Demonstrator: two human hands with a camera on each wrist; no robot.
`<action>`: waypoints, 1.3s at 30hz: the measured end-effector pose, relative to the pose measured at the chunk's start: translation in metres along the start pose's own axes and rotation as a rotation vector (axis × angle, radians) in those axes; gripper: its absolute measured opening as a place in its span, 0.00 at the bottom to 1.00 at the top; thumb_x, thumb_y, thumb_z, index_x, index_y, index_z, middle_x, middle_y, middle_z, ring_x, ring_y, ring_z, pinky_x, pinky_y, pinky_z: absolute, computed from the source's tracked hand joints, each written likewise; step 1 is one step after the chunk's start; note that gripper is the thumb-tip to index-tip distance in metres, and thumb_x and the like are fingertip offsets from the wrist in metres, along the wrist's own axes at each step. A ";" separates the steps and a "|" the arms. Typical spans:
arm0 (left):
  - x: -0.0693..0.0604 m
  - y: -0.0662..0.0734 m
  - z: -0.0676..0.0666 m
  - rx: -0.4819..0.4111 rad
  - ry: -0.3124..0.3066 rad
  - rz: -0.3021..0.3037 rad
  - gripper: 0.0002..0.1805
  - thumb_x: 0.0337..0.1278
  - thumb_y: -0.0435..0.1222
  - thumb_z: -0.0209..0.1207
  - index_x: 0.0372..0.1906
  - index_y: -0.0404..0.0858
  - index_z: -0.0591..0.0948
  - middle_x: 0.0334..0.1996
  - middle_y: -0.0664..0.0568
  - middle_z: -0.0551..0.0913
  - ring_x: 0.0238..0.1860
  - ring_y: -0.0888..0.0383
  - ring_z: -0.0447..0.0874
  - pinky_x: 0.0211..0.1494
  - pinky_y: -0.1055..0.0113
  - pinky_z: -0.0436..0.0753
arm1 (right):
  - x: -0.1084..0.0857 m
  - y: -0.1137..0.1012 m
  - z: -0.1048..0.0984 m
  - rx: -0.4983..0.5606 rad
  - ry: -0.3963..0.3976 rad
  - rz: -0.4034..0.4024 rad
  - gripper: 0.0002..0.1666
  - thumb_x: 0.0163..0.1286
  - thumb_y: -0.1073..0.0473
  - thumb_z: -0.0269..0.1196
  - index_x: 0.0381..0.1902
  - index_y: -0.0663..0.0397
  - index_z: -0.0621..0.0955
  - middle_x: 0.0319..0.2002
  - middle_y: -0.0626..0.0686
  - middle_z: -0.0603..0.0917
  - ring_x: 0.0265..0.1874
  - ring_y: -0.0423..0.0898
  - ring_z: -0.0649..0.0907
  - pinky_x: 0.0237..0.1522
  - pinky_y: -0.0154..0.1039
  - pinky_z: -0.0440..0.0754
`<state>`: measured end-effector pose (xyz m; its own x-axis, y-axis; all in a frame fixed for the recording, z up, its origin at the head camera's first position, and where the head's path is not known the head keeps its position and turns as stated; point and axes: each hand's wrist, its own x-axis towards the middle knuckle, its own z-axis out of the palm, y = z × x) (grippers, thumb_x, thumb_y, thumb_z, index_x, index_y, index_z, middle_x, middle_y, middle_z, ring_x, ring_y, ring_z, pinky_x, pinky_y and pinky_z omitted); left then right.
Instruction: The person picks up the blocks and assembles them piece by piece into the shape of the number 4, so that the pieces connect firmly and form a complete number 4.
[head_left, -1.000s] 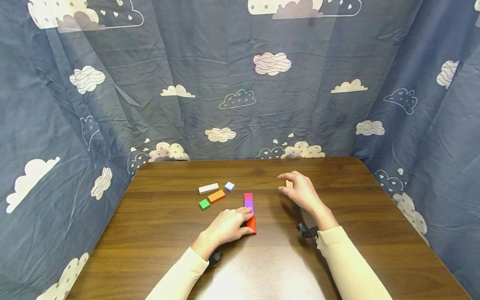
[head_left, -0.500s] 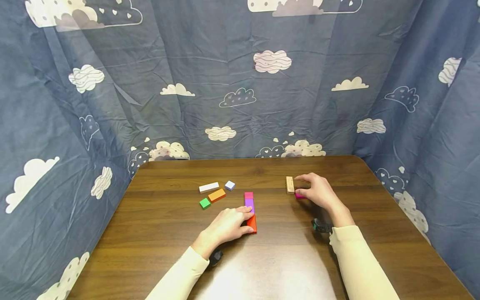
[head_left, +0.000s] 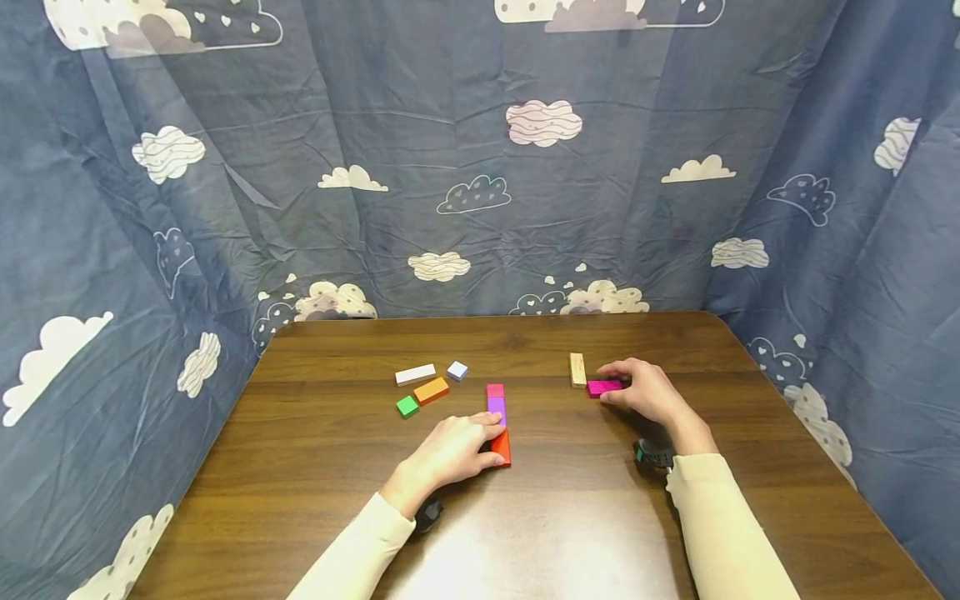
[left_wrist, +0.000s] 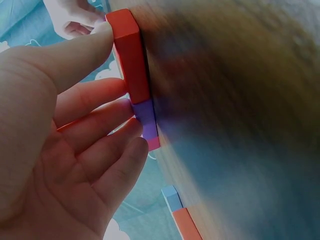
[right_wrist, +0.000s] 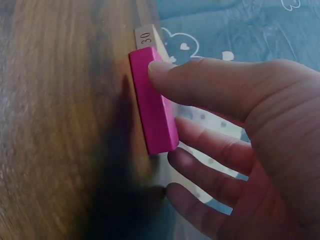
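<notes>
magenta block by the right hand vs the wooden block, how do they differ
The magenta block is vivid pink; the wooden block is pale, marked 30.
In the head view, the magenta block lies crosswise, the wooden block front to back.
The right hand curls around the magenta block; neither hand touches the wooden block.
Both are oblong.

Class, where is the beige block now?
In the head view, the beige block lies right of centre, just left of the magenta block the right hand touches.
</notes>
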<state>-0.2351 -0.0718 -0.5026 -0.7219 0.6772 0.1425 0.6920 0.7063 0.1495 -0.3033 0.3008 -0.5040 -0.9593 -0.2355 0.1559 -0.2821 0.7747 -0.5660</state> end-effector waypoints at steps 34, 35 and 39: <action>0.000 -0.001 -0.001 -0.002 0.005 0.005 0.28 0.63 0.54 0.64 0.63 0.45 0.82 0.65 0.54 0.78 0.57 0.52 0.83 0.56 0.58 0.81 | 0.003 0.004 0.005 -0.078 0.039 0.002 0.18 0.53 0.62 0.77 0.44 0.51 0.89 0.38 0.54 0.85 0.38 0.54 0.81 0.41 0.49 0.75; -0.001 0.000 -0.001 -0.003 0.006 0.005 0.28 0.63 0.54 0.64 0.63 0.45 0.82 0.65 0.54 0.78 0.57 0.52 0.83 0.56 0.58 0.81 | 0.002 0.004 0.005 -0.076 0.040 0.001 0.18 0.54 0.62 0.77 0.44 0.51 0.89 0.38 0.54 0.85 0.38 0.54 0.82 0.41 0.49 0.75; -0.001 0.001 -0.001 -0.005 0.012 0.002 0.28 0.63 0.54 0.64 0.63 0.45 0.83 0.65 0.54 0.78 0.57 0.51 0.83 0.55 0.57 0.81 | 0.002 0.003 0.004 -0.068 0.053 -0.006 0.18 0.54 0.62 0.77 0.45 0.52 0.88 0.38 0.54 0.85 0.38 0.54 0.82 0.41 0.49 0.76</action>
<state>-0.2338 -0.0724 -0.5016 -0.7206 0.6759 0.1549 0.6934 0.7040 0.1537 -0.3060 0.3004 -0.5085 -0.9563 -0.2105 0.2027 -0.2866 0.8117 -0.5090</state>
